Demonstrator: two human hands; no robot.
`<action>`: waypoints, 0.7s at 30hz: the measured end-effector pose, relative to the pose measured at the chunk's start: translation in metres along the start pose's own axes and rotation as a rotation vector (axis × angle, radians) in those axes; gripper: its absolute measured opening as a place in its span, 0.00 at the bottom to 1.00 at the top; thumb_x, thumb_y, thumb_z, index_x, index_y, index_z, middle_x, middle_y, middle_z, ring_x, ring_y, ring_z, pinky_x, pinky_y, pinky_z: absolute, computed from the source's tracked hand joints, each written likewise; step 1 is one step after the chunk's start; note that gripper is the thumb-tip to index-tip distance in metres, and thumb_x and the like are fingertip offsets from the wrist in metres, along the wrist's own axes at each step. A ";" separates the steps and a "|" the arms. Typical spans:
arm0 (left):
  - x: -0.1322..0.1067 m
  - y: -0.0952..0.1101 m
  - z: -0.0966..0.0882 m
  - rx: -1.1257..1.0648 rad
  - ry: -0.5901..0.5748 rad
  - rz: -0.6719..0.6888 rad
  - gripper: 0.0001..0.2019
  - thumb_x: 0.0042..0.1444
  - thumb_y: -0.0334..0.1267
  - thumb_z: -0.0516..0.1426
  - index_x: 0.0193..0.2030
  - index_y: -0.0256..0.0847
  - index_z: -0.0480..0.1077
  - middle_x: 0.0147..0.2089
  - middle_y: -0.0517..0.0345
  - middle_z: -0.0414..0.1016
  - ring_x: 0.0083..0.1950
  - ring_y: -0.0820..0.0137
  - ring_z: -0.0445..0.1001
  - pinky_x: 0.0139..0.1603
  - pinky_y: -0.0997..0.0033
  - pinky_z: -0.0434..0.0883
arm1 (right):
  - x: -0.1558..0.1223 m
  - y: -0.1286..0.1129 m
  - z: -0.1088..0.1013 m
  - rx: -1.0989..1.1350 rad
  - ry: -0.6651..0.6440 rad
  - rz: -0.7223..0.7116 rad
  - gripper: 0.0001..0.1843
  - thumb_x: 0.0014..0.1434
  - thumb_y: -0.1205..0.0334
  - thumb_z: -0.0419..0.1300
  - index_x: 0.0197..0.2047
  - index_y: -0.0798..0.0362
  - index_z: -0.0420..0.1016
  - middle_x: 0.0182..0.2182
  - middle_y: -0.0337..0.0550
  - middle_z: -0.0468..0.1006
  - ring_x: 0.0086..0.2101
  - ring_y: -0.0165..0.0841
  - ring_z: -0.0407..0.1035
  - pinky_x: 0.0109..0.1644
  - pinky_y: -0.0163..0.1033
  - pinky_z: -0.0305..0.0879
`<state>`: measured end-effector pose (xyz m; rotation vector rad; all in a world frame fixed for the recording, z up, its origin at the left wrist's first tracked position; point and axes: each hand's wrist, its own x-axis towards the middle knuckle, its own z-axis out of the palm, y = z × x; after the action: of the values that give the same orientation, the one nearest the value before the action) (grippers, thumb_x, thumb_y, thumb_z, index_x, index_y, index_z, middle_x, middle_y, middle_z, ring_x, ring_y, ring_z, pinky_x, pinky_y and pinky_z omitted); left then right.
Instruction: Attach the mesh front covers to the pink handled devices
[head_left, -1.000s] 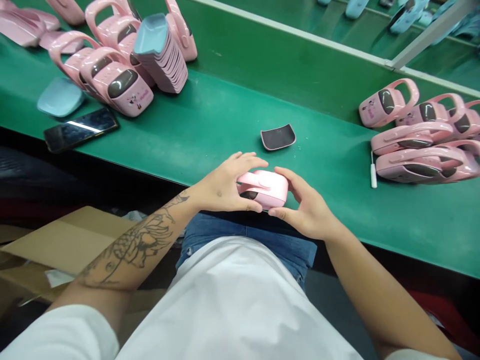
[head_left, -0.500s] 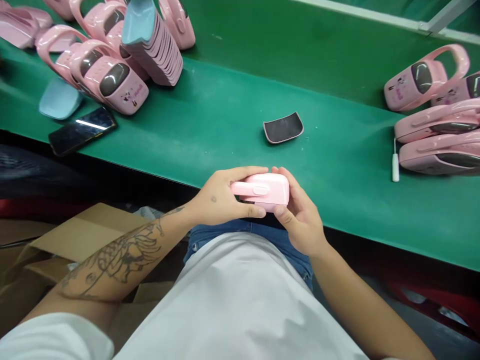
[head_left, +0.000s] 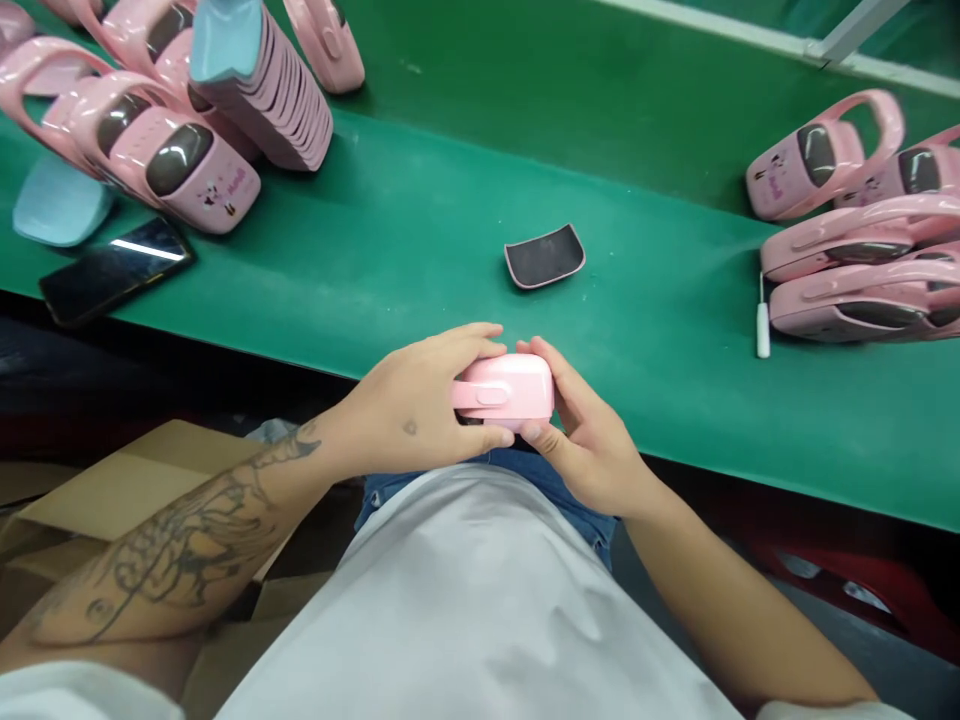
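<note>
Both hands hold a small pink plastic case (head_left: 504,392) just above the near edge of the green bench, with a slider-like pink strip on its top. My left hand (head_left: 412,405) wraps it from the left, and my right hand (head_left: 589,440) pinches its right end. A sliver of its dark underside shows by my left thumb. Ahead of the hands lies a dark curved pad with a pink rim (head_left: 544,255). Further off, at the upper left, are a stack of pink covers topped by a blue one (head_left: 259,90) and finished pink units with dark windows (head_left: 176,165).
A black phone (head_left: 112,270) and a pale blue cover (head_left: 58,203) lie at the left of the green bench (head_left: 420,310). More pink units (head_left: 862,270) and a white swab (head_left: 763,335) sit at the right. A cardboard box (head_left: 135,500) stands below the bench at the lower left.
The pink case has rotated in my hands, so less of its dark underside shows. My hands now sit closer around it. The bench items have drifted left in view.
</note>
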<state>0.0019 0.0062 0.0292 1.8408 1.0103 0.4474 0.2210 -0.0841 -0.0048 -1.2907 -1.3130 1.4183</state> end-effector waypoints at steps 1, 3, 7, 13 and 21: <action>0.001 0.001 -0.001 -0.001 -0.028 0.004 0.37 0.44 0.50 0.74 0.63 0.49 0.76 0.68 0.52 0.75 0.68 0.43 0.73 0.72 0.45 0.66 | -0.001 -0.001 -0.001 0.008 -0.015 0.005 0.41 0.68 0.48 0.66 0.78 0.40 0.55 0.78 0.41 0.55 0.76 0.45 0.48 0.81 0.59 0.47; 0.003 0.001 -0.001 -0.030 -0.120 -0.003 0.37 0.47 0.48 0.73 0.65 0.51 0.74 0.64 0.53 0.78 0.64 0.46 0.76 0.70 0.47 0.69 | -0.001 -0.004 -0.002 0.053 -0.041 0.025 0.42 0.67 0.48 0.67 0.78 0.39 0.56 0.78 0.40 0.55 0.76 0.45 0.49 0.80 0.58 0.49; 0.005 -0.002 0.000 -0.066 -0.217 0.024 0.43 0.44 0.46 0.75 0.69 0.51 0.71 0.67 0.53 0.76 0.67 0.45 0.73 0.71 0.49 0.67 | -0.002 -0.008 0.001 0.104 -0.036 0.067 0.42 0.66 0.50 0.69 0.77 0.38 0.57 0.78 0.38 0.56 0.76 0.47 0.51 0.79 0.58 0.53; 0.002 0.003 0.002 -0.272 -0.093 -0.070 0.34 0.44 0.40 0.75 0.61 0.48 0.77 0.65 0.54 0.78 0.72 0.42 0.69 0.76 0.44 0.60 | -0.001 -0.015 -0.001 0.103 -0.034 0.079 0.38 0.67 0.52 0.67 0.76 0.40 0.60 0.77 0.38 0.58 0.75 0.47 0.53 0.79 0.57 0.55; 0.014 0.011 0.005 -0.421 -0.043 -0.110 0.27 0.43 0.39 0.75 0.54 0.43 0.82 0.53 0.52 0.84 0.67 0.43 0.74 0.71 0.48 0.68 | 0.011 -0.016 -0.004 0.067 0.017 0.097 0.38 0.62 0.49 0.72 0.71 0.42 0.67 0.70 0.44 0.69 0.70 0.52 0.63 0.74 0.58 0.63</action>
<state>0.0186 0.0122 0.0341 1.4066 0.9032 0.5080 0.2222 -0.0707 0.0100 -1.3347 -1.1952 1.5018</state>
